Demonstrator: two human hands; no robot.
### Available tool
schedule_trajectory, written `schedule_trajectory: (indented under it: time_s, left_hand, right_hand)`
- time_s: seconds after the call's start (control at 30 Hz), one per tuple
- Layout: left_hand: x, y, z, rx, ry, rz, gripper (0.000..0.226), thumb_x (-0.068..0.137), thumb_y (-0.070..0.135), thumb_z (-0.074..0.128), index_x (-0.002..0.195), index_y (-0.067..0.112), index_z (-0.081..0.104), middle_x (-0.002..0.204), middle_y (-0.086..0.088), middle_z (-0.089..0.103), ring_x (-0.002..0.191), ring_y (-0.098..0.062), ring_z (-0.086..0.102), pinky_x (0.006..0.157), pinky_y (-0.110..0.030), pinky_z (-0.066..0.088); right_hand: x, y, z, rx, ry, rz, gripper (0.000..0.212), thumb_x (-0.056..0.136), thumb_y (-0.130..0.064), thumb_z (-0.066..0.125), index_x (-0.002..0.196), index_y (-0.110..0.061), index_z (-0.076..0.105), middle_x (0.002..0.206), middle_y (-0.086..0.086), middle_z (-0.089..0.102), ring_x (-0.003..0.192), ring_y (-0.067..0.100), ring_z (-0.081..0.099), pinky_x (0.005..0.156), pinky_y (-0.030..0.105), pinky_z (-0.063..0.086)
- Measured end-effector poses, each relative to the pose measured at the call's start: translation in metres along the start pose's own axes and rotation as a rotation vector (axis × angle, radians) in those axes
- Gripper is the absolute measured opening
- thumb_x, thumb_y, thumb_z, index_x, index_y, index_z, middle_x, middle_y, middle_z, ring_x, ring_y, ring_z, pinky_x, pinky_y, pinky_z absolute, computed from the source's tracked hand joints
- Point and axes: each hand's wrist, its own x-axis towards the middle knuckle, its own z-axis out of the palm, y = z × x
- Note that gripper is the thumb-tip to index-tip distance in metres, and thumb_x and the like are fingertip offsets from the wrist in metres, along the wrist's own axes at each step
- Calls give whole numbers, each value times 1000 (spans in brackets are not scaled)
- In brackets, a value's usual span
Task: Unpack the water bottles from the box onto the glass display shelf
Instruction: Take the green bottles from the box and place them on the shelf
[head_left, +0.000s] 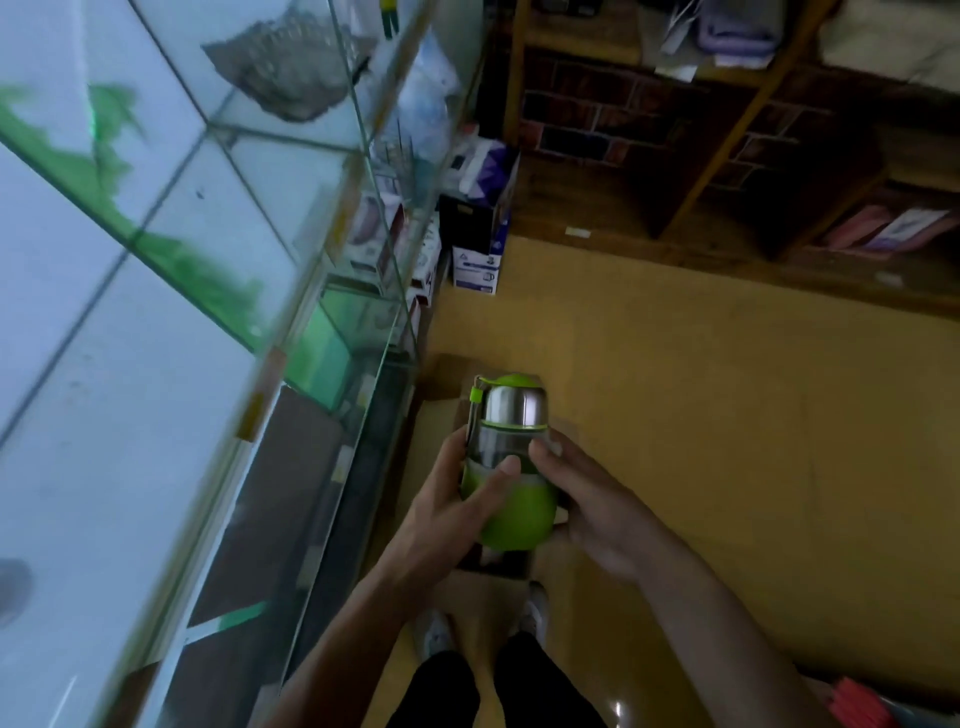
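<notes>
One bottle (514, 462) is held over the box (439, 382), left hand (447, 499) and right hand (592, 504) curled round it. The next move probably needs a swing left onto the shelf (130, 389), upright.

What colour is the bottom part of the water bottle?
Bright green, seen in the head view on the water bottle.

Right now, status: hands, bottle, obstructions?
Left hand and right hand both grip green bottle, above box. Not yet on glass shelf. No obstruction seen.
</notes>
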Motion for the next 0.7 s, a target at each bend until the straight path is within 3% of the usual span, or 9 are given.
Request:
schedule_trajectory:
  time_s: [0.17,0.27,0.37,0.43,0.53,0.6,0.63,0.7]
  left_hand:
    - [-25,44,-2,41,2,137,45,92,50,66,134,40,53,123,6,70,108,-12,70,91,-41,60]
    - [-37,70,-3,28,22,200,45,90,52,67,132,42,56,123,6,70,112,-15,69,96,-47,57]
    - [-48,97,-5,35,41,272,49,87,53,67,133,42,56,126,7,69,114,-16,68,97,-49,56]
    - [-53,114,-7,37,46,318,53,86,55,68,136,44,54,130,12,67,117,-9,66,97,-43,56]
    - [-67,139,-9,36,68,370,56,84,59,69,134,51,47,130,33,52,115,14,55,94,-20,50]
    - [-75,151,-13,51,73,375,54,86,52,66,133,54,40,120,40,42,104,24,49,86,-10,45]
    - [-80,160,-14,51,77,385,46,88,51,68,126,58,42,116,42,46,97,28,52,81,-6,46]
    - [-88,174,-20,83,86,464,49,86,60,70,128,60,47,126,32,60,107,20,58,90,-17,53]
  right_hand:
    - [-34,-34,20,-67,8,-134,53,90,-56,59,141,-41,55,132,-8,70,115,19,71,100,62,53]
    - [-49,-57,31,-87,20,-198,59,84,-59,62,140,-44,56,141,-8,63,121,15,68,97,52,59]
    - [-62,-81,41,-113,16,-274,56,85,-58,61,139,-45,56,137,-12,66,118,11,69,99,52,58]
    - [-71,-96,48,-137,14,-320,55,83,-60,61,137,-48,57,135,-14,67,116,10,69,100,53,57]
    - [-82,-114,60,-135,18,-387,60,82,-62,64,139,-46,57,139,-12,64,121,13,67,100,55,57]
    - [-89,-124,67,-141,10,-423,59,85,-61,64,141,-44,57,142,-10,62,124,15,65,100,56,56]
    - [-94,-130,71,-154,7,-452,54,88,-59,62,139,-44,58,140,-10,64,124,15,66,100,57,56]
    - [-102,-141,80,-171,8,-501,45,91,-57,60,134,-44,62,135,-11,68,123,15,66,101,59,55]
